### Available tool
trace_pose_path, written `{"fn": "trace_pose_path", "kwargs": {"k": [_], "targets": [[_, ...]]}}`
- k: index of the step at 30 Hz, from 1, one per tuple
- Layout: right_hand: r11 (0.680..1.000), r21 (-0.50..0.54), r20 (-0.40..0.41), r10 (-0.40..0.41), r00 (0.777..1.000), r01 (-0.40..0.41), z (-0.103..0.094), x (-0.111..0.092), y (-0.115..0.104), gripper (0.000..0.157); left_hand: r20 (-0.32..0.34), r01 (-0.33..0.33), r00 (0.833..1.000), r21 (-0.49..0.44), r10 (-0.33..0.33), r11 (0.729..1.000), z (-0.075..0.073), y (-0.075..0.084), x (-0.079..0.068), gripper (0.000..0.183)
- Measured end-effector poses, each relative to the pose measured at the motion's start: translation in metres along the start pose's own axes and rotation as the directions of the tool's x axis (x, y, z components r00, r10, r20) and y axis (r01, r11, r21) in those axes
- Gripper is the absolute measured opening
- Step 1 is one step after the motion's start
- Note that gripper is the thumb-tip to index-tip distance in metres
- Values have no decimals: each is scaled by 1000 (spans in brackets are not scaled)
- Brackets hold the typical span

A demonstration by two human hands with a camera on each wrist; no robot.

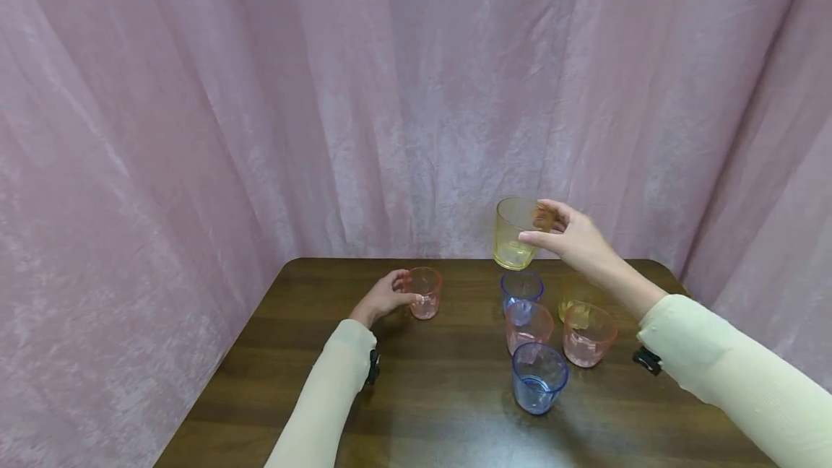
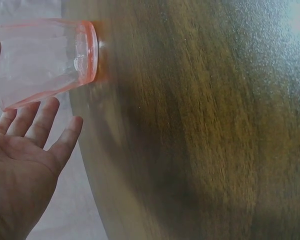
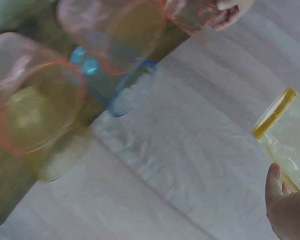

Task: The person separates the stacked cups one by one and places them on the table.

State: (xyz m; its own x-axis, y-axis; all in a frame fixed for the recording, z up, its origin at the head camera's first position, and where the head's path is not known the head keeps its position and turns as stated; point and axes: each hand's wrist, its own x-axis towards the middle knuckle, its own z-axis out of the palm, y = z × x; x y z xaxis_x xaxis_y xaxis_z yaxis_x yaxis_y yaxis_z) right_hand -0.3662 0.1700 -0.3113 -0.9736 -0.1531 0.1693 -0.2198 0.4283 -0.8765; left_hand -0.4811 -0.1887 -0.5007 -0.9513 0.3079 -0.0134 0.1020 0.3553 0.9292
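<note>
My right hand (image 1: 572, 233) holds a clear yellow cup (image 1: 510, 240) upright in the air above the table's far edge, thumb on the near side and fingers on the far side. The same yellow cup (image 3: 290, 135) and the hand's thumb show in the right wrist view. My left hand (image 1: 385, 298) is at a clear pink cup (image 1: 425, 295) standing upright on the table, thumb across its near side and fingers at its far side. In the left wrist view the fingers (image 2: 42, 122) lie along the side of the pink cup (image 2: 40, 60).
Below my right hand stand a far blue cup (image 1: 522, 287), a pink cup (image 1: 528, 331), a near blue cup (image 1: 538, 385), another pink cup (image 1: 588, 341) and a partly hidden yellow cup (image 1: 572, 298). They share a dark wooden table (image 1: 429, 410). A pink curtain (image 1: 455, 92) hangs behind.
</note>
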Motion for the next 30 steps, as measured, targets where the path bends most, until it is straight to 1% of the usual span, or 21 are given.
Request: {"fn": "trace_pose_path", "kwargs": {"k": [5, 9, 16, 19, 22, 25, 30], "targets": [[999, -48, -24, 10, 1000, -11, -19, -25, 17, 89, 3, 4, 1000, 6, -4, 1000, -2, -3, 2, 75], [997, -81, -45, -3, 999, 0, -27, -42, 30, 85, -8, 23, 1000, 16, -23, 1000, -4, -3, 2, 73], [989, -149, -61, 13, 998, -22, -33, -66, 50, 85, -22, 53, 998, 23, -53, 998, -5, 0, -1, 74], [987, -160, -78, -8, 997, -5, -34, -76, 60, 82, -18, 51, 999, 21, -51, 998, -6, 0, -2, 74], [988, -146, -97, -56, 994, 42, -35, -85, 71, 76, -17, 45, 999, 20, -45, 999, -6, -1, -1, 73], [987, -143, -104, -85, 991, 70, -36, -93, 81, 73, -21, 44, 999, 23, -44, 999, -7, -2, -1, 74], [987, -145, -86, -86, 993, 73, -36, -107, 96, 74, -18, 33, 999, 20, -33, 999, -7, -1, -1, 74]]}}
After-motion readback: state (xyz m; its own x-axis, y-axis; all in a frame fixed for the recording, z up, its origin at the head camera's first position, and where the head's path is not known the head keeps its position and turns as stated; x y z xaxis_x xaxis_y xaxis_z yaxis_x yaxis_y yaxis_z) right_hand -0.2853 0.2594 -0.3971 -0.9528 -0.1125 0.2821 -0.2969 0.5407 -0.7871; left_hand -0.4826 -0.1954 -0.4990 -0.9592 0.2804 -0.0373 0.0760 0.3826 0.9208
